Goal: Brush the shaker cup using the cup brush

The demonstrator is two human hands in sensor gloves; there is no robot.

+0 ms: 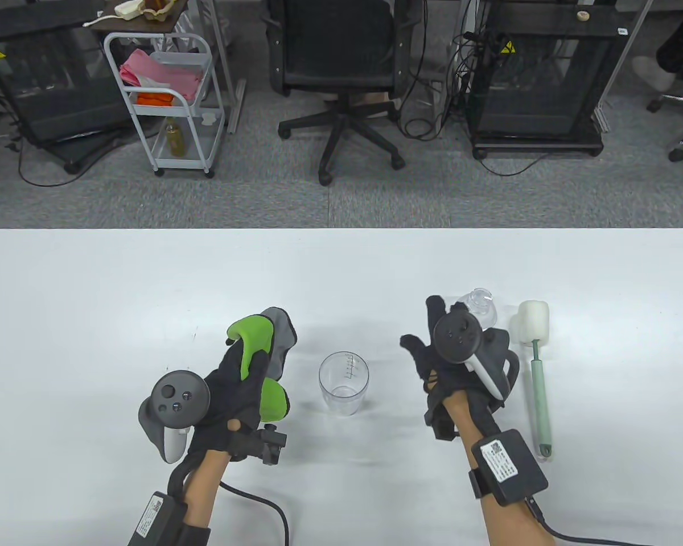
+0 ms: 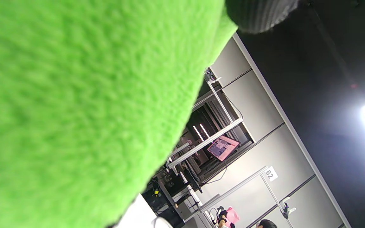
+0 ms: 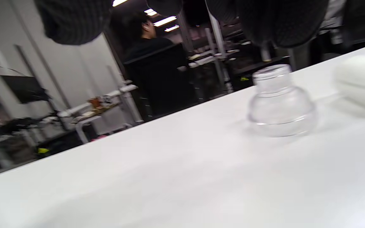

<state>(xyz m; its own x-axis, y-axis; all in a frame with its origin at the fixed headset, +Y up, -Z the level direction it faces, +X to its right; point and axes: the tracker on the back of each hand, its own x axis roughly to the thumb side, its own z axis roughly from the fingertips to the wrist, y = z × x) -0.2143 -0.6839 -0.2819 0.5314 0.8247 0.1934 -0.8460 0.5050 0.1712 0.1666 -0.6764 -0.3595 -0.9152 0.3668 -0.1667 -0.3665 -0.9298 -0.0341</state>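
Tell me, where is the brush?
In the table view the brush lies flat on the table's right side, just right of the right hand, its white sponge head beside the clear lid.

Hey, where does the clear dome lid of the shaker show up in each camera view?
Table view: the clear dome lid stands on the white table, just beyond the right hand, left of the cup brush sponge.
Left wrist view: not in it; green cloth fills most of the frame.
Right wrist view: right of centre, below the gloved fingers.
Shared landmark: the brush's white sponge head, beside the lid.
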